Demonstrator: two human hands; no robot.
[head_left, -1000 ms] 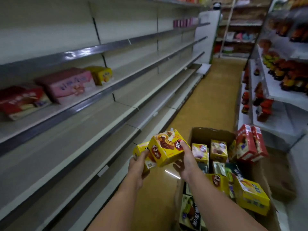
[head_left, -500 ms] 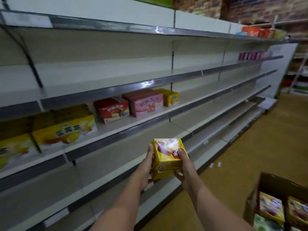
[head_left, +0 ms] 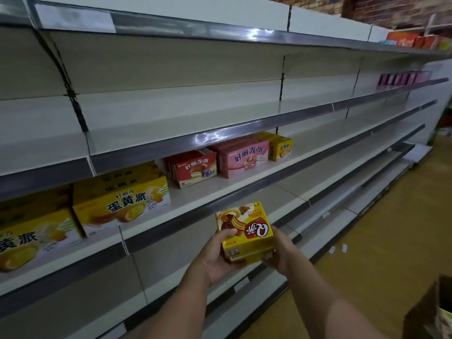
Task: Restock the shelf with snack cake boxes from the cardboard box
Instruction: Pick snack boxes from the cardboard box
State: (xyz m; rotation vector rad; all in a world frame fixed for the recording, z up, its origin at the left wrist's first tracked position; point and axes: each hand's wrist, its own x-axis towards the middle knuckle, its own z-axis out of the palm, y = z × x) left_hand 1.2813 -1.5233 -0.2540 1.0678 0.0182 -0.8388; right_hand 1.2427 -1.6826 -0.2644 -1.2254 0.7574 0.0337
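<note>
Two stacked yellow snack cake boxes are held in front of the shelf, the top one showing a chocolate cake picture. My left hand grips their left side and my right hand their right side. They hover just below the front edge of the middle shelf. On that shelf stand large yellow boxes, red boxes, a pink box and a small yellow box. Only a corner of the cardboard box shows at the lower right.
Long grey-edged shelves run to the right above and below the stocked one. Pink packs sit far along an upper shelf, orange packs on the top one. The tan aisle floor lies at right.
My view has swung left from the cardboard box to the shelf. Both hands have carried the stacked yellow boxes up toward the middle shelf, and the shelf now looks closer.
</note>
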